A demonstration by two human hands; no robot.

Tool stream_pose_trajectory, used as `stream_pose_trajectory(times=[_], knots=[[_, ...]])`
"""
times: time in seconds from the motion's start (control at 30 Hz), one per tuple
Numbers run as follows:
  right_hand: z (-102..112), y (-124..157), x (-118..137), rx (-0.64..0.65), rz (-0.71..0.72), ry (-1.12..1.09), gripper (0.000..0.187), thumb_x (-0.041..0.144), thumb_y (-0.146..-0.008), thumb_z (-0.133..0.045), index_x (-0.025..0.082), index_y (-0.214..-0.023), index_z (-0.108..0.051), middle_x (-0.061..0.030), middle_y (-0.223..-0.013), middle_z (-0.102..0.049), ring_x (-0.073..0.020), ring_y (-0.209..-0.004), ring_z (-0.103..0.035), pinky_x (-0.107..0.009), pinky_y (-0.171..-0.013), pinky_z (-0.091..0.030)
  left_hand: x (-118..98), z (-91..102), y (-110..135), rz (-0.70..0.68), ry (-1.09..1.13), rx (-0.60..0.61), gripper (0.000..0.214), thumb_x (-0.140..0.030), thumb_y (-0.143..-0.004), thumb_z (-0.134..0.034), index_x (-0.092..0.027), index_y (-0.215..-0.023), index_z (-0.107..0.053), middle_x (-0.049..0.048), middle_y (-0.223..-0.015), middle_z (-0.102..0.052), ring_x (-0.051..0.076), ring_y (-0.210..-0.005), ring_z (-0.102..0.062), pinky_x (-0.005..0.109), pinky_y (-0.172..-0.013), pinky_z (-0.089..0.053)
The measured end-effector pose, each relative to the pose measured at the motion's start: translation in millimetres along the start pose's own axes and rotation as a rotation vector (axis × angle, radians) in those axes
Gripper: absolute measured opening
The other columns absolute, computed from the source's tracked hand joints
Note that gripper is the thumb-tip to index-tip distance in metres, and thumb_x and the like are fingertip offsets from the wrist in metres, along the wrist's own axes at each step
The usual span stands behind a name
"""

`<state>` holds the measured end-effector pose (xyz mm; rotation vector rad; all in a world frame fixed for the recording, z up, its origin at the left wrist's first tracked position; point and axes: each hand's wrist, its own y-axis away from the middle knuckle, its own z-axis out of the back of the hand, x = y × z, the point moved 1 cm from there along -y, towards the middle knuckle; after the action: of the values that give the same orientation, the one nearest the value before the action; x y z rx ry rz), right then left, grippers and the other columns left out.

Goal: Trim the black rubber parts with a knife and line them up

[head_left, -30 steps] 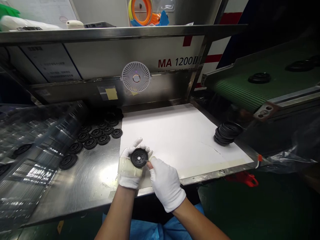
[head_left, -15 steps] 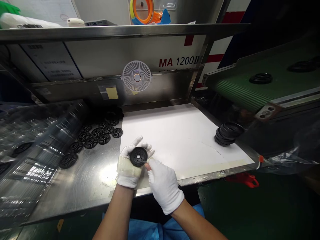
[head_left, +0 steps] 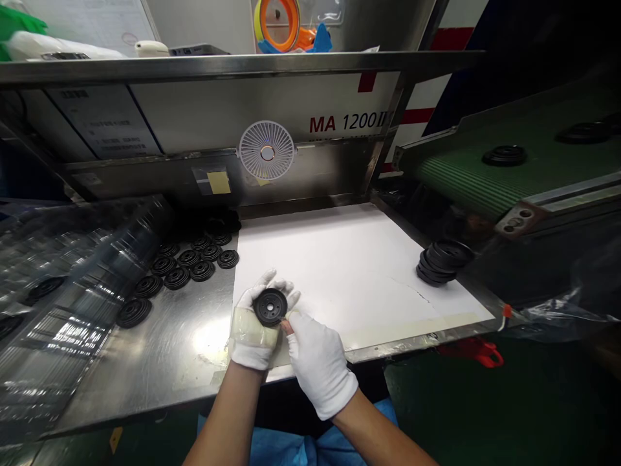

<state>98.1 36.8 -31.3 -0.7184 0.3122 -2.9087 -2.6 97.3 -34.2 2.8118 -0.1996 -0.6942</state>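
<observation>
A round black disc point(head_left: 270, 307) with a central hole and a ring of small holes lies face up in my left hand point(head_left: 255, 327). That hand wears a white glove with clear tape round the palm, and its fingers curl behind the disc. My right hand point(head_left: 317, 362), also gloved in white, is closed, its bare thumb tip at the disc's lower right edge. Something thin and small may be pinched there, too fine to make out. Several black discs point(head_left: 202, 270) lie in stacks on the metal table to the left.
White paper point(head_left: 334, 265) covers the table's middle. A pile of black rings point(head_left: 444, 261) stands at its right edge. Clear plastic trays point(head_left: 92, 304) lean at left. A small fan point(head_left: 266, 150) hangs under the metal shelf point(head_left: 233, 67). A green conveyor point(head_left: 466, 175) carries black discs at right.
The view has tilted up slightly, so everything sits a little lower. Both hands keep nearly the same pose around the disc.
</observation>
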Motion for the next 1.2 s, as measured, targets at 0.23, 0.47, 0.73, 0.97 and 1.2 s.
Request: stream_pose_trajectory(times=[0.23,0.47,0.73,0.97,1.2], knots=[[4.7,-2.3,-7.8,-0.023,-0.02,0.005,0.018,0.029,-0.094,-0.043,0.023,-0.087,-0.059,0.0019,-0.076,-0.065,-0.0136,-0.067,-0.058,-0.027,-0.059,-0.026,-4.4,-2.6,-0.1,0.01,-0.048,0.0,0.023,-0.016,-0.072,-0.058,-0.015,-0.094,-0.063,0.0015,-0.067,-0.058,0.015,-0.063,-0.057,0.039,-0.072,-0.052],[0.6,2.9,3.6,0.017,0.017,-0.055,0.022,0.027,-0.095,-0.041,0.023,-0.079,-0.056,0.0022,-0.075,-0.064,-0.0133,-0.066,-0.057,-0.027,-0.058,-0.025,1.2,-3.2,-1.5,-0.095,-0.025,-0.055,0.019,-0.018,-0.073,-0.061,-0.017,-0.092,-0.062,-0.0002,-0.066,-0.057,0.013,-0.065,-0.057,0.036,-0.073,-0.051],[9.4,-3.5,-6.3,-0.028,-0.045,-0.073,0.022,0.03,-0.096,-0.039,0.024,-0.088,-0.058,0.0029,-0.078,-0.064,-0.0133,-0.07,-0.058,-0.024,-0.06,-0.029,-4.2,-5.7,-0.1,-0.087,-0.012,-0.045,0.017,-0.018,-0.074,-0.061,-0.017,-0.09,-0.062,0.0006,-0.068,-0.057,0.015,-0.067,-0.058,0.038,-0.076,-0.051],[7.2,-2.4,0.4,-0.001,0.039,-0.069,0.019,0.027,-0.093,-0.043,0.023,-0.079,-0.055,0.0026,-0.075,-0.063,-0.0136,-0.066,-0.056,-0.026,-0.058,-0.027,-0.7,-8.3,-3.6,-0.112,0.018,-0.085,0.017,-0.017,-0.073,-0.061,-0.017,-0.09,-0.062,0.0003,-0.068,-0.057,0.015,-0.067,-0.058,0.041,-0.078,-0.051],[14.8,-1.0,-10.4,0.008,-0.091,-0.296,0.029,0.035,-0.097,-0.033,0.023,-0.078,-0.051,0.0029,-0.071,-0.057,-0.0131,-0.064,-0.051,-0.023,-0.059,-0.03,-7.1,-14.6,-2.0,-0.234,0.015,-0.079,0.015,-0.017,-0.077,-0.058,-0.017,-0.092,-0.062,0.0003,-0.073,-0.057,0.013,-0.073,-0.058,0.039,-0.088,-0.048]])
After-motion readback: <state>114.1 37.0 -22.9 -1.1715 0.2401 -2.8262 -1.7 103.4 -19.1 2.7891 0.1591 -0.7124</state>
